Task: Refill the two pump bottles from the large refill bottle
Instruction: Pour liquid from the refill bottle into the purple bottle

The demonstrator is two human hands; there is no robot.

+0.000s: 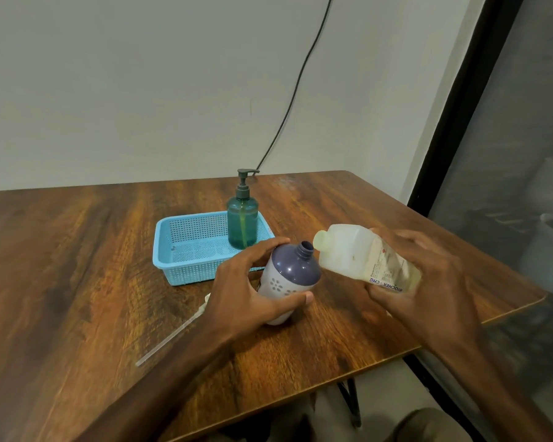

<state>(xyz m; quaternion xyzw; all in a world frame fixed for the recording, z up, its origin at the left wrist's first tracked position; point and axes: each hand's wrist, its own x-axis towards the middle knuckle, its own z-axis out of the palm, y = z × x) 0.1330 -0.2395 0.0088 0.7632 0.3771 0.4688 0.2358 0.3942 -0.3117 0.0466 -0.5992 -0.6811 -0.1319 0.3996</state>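
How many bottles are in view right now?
3: green pump bottle standing in the blue basket; purple-topped bottle, pump off, in the left hand; large refill bottle tilted in the right hand.

Warm brown on the table (77,266), with dark streaks and orange swirls like wood. Light blue all over the basket (160,247), full of tiny square holes in rows. See-through blue-green on the pump bottle (242,224), with a darker grey-green pump on top and a yellow-green line down the inside. Dark purple on top of the open bottle (292,269), white lower down, with a flower of little pale purple drops. Milky white going pale yellow on the refill bottle (348,253), plus a white label (387,266) with blue letters and a small red mark. Cloudy white on the thin tube (170,339). Pale grey on the wall (141,90), black on the cable (296,87).
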